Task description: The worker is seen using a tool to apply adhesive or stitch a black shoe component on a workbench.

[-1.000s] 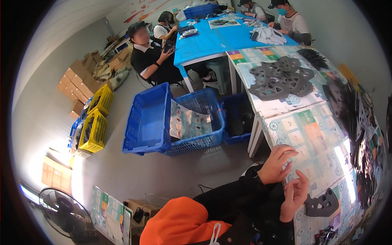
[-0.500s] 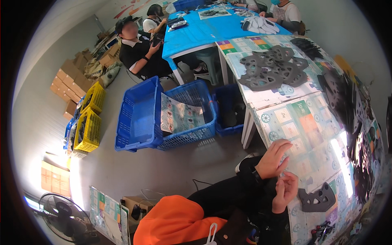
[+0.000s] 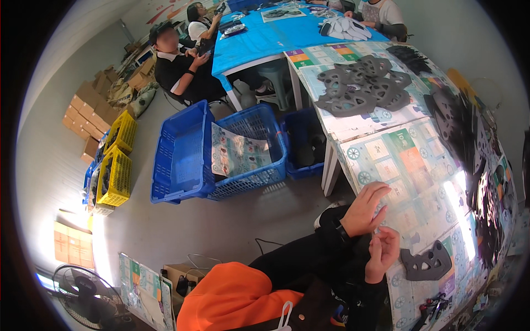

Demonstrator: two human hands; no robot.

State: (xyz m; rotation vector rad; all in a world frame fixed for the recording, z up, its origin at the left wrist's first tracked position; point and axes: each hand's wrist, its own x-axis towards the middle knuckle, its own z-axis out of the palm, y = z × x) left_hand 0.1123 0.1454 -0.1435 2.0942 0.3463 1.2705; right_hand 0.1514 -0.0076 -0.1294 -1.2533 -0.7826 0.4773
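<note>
My left hand, with a dark band at its wrist, is at the near edge of the paper-covered table. Its fingers stretch out, thumb apart, and I see nothing in it. Just below, my right hand has its fingers curled toward the thumb; whatever they hold, if anything, is too small to make out. The hands almost touch. A dark grey foam pad with cut-out holes lies right of my right hand. Nearer the bottom lies a small heap of dark and red pieces.
Grey cut-out pads are piled farther up the table, with dark pieces along its right side. Blue crates stand on the floor. Beyond, people sit around a blue-covered table holding white gloves. A fan stands lower left.
The whole view has shifted slightly, so things sit a little farther left. My hands keep nearly the same pose. Across the room, the seated people's hands have moved.
</note>
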